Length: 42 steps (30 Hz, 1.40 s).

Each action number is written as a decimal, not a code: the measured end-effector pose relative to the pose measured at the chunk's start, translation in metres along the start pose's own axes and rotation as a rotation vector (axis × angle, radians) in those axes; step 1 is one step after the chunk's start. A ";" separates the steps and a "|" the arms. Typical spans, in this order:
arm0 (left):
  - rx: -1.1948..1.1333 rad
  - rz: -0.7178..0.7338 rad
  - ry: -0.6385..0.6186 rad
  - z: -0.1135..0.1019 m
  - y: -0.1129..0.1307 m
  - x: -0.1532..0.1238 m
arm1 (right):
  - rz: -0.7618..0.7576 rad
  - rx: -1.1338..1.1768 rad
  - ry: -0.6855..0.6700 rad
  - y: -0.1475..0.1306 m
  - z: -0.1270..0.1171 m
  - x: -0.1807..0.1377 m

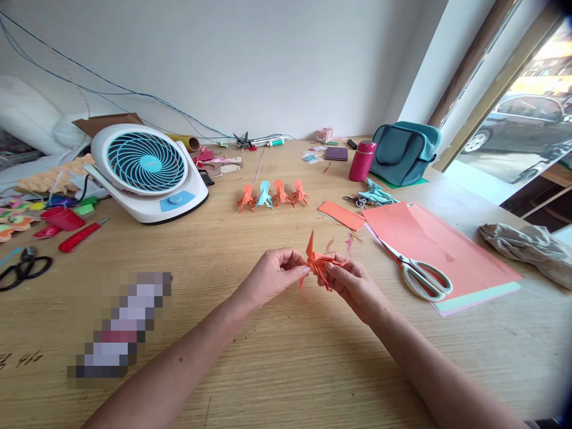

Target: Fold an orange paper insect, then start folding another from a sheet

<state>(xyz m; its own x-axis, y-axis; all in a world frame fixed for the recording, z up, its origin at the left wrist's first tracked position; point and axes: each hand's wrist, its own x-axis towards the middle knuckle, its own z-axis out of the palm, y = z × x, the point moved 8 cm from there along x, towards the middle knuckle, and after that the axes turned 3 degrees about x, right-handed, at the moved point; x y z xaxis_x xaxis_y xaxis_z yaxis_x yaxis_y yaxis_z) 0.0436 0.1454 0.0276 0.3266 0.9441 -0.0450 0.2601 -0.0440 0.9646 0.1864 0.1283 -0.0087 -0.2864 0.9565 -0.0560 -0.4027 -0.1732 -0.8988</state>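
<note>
Both my hands hold a small orange folded paper figure (318, 260) just above the wooden table (277, 357). My left hand (273, 275) pinches its left side with thumb and fingers closed. My right hand (353, 283) grips its right side, fingers curled round it. One pointed flap sticks up between the hands. Farther back stands a row of finished paper figures (273, 195), orange and light blue. A few orange paper scraps (349, 240) lie just beyond my right hand.
White-handled scissors (420, 275) lie on orange paper sheets (442, 250) at right. A white and blue desk fan (147, 170) stands at left, with black scissors (22, 268) and a red cutter (80, 236). A magenta flask (361, 159), teal bag (404, 152) and crumpled cloth (529, 247) lie farther right.
</note>
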 end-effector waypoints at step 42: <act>0.447 0.467 0.238 0.004 0.046 -0.026 | 0.189 0.378 0.016 0.027 0.017 -0.009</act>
<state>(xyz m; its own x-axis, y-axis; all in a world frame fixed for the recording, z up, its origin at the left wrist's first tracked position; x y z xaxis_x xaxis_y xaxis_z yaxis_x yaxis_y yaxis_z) 0.0508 0.1177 0.0717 0.3002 0.8373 0.4570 0.5074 -0.5459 0.6668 0.1629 0.1113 -0.0249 -0.3732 0.9027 -0.2141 -0.6358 -0.4170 -0.6495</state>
